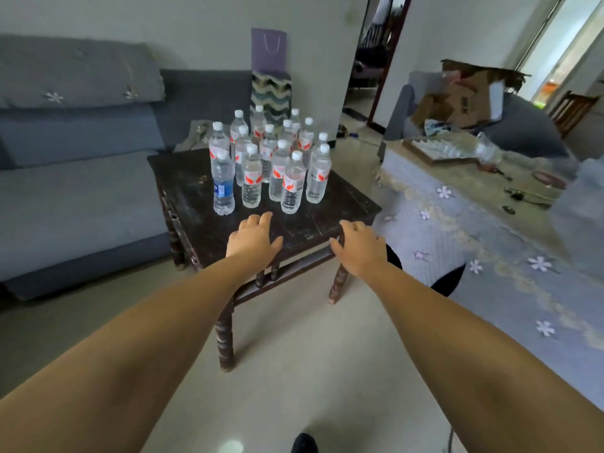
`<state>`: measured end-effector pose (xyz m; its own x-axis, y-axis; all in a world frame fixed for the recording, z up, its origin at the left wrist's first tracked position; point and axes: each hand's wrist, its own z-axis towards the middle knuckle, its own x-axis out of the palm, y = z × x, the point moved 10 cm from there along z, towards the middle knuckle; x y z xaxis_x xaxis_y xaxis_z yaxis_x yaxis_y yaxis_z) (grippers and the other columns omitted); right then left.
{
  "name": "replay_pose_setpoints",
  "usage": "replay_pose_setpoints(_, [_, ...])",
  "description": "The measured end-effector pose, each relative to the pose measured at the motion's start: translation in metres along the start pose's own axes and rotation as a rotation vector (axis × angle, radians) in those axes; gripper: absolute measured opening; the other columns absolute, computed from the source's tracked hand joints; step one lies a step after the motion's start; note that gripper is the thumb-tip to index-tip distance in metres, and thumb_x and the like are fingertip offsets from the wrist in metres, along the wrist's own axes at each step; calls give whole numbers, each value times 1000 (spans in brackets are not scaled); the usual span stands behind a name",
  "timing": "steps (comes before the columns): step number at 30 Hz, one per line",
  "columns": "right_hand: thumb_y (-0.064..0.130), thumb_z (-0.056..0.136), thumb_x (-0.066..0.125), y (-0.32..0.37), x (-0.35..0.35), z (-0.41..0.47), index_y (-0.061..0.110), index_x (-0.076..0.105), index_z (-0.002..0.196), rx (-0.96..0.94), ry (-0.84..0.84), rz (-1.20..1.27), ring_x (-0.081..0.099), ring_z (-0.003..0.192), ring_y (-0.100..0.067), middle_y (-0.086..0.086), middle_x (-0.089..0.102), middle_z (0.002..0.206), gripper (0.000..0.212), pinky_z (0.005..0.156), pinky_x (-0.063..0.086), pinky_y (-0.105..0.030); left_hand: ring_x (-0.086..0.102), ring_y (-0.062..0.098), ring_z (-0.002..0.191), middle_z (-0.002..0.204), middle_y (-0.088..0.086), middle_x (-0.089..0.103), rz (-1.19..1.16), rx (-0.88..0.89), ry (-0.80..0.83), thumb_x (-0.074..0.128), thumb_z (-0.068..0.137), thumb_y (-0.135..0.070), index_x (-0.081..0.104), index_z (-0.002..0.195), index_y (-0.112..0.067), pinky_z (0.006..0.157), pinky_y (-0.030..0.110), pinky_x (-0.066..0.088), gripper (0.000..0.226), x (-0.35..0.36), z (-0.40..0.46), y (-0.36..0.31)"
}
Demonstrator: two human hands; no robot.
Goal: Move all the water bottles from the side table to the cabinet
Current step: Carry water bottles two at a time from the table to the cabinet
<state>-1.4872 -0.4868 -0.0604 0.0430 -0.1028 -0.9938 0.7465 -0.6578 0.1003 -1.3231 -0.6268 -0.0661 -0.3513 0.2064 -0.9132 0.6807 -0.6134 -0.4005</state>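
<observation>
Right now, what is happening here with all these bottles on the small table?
A person is reaching with both arms toward a dark wooden side table where a cluster of upright water bottles stands, most with red labels and one blue-labelled bottle at the front left. The left hand and the right hand hover over the near edge, fingers relaxed, holding nothing. No bottle has been picked up yet. A grey sofa stands behind the table.

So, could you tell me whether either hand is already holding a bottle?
No, the left hand and right hand reach over the side table, fingers loose, short of the bottles.
</observation>
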Motion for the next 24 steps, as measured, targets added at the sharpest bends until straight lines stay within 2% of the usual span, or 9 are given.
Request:
replay_pose_setpoints(5, [45, 98, 43, -30, 1, 101, 17, 36, 145, -35, 15, 8, 43, 130, -31, -11, 46, 142, 55, 104, 38, -48, 41, 30, 130, 144, 9, 41, -48, -57, -4, 52, 91, -42, 27, 145, -20, 99, 47, 42, 64, 26, 81, -22])
replay_pose_setpoints(12, [47, 96, 46, -38, 34, 211, 13, 39, 140, -33, 48, 48, 48, 125, -31, -12, 51, 136, 56, 99, 41, -47, 40, 31, 131, 143, 11, 41, -119, -113, 41, 54, 90, -39, 29, 143, -17, 100, 50, 42, 63, 65, 182, -23])
replay_pose_setpoints(16, [50, 94, 48, -44, 63, 275, 9, 34, 144, 35, 92, 100, 45, 130, -32, -12, 47, 140, 66, 102, 39, -49, 41, 33, 130, 141, 12, 41, -189, -107, 90, 56, 89, -36, 29, 142, -16, 100, 50, 43, 63, 91, 243, -15])
replay_pose_setpoints(21, [52, 88, 58, -40, 92, 342, 8, 32, 145, 94, 116, 190, 45, 129, -31, -13, 46, 140, 77, 100, 41, -46, 42, 31, 131, 142, 13, 41, -254, -167, 119, 64, 85, -39, 24, 145, -15, 103, 46, 41, 76, 111, 302, 12])
replay_pose_setpoints(24, [49, 85, 65, -42, 118, 375, 8, 21, 152, 196, 134, 354, 39, 136, -32, -14, 38, 149, 89, 104, 39, -48, 39, 32, 133, 145, 12, 38, -278, -171, 231, 65, 82, -42, 19, 147, -20, 106, 50, 39, 83, 139, 332, 23])
